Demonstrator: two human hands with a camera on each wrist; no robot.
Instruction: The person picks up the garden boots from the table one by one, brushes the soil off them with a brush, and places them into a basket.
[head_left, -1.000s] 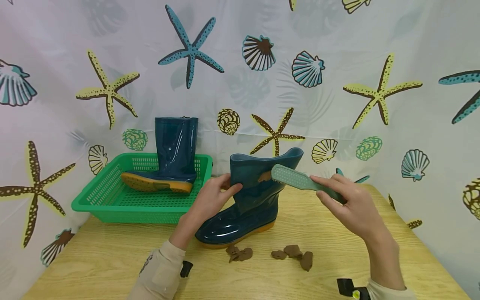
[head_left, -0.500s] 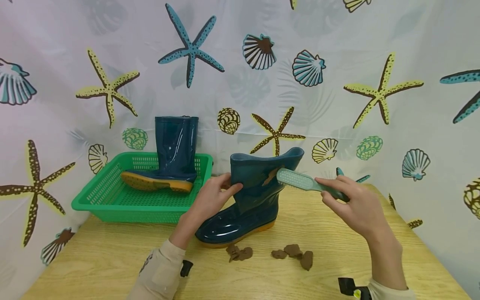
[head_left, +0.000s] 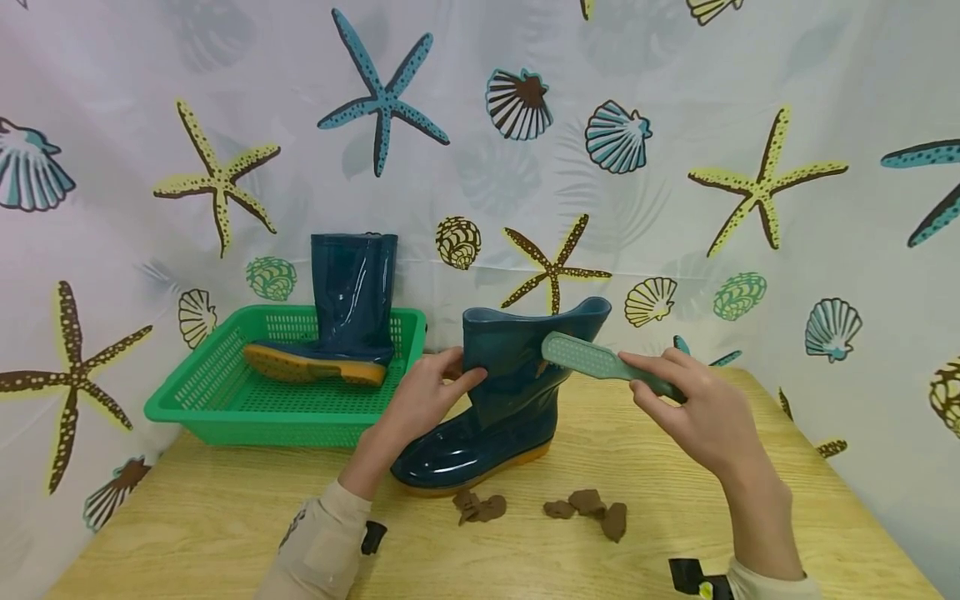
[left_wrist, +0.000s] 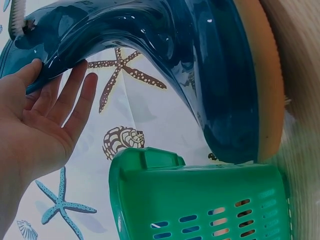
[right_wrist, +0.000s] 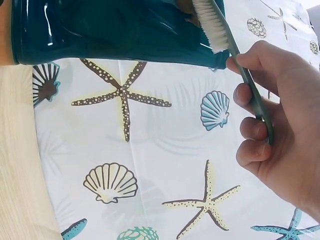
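Note:
A dark blue rubber boot point(head_left: 495, 417) with an orange sole stands on the table, its shaft leaning to the right. My left hand point(head_left: 431, 387) holds the shaft's left edge, thumb on the near face and fingers behind it. In my right hand point(head_left: 705, 408) is the handle of a pale green scrub brush point(head_left: 585, 354). The right wrist view shows fingers wrapped round that handle and white bristles point(right_wrist: 212, 27) against the upper shaft. Brown mud point(head_left: 542, 367) shows on the shaft beside the brush head, which hides part of it.
A green plastic basket point(head_left: 262, 429) at the left holds a second blue rubber boot point(head_left: 352, 292). Brown mud lumps point(head_left: 587, 502) and another brown clump point(head_left: 480, 506) lie on the wooden table point(head_left: 675, 500) before the boot. A patterned curtain point(head_left: 480, 183) hangs behind.
The brush went down and right across the upper shaft, then back up and left. The mud patch showing beside it looks smaller now. My left hand and the boot hardly moved.

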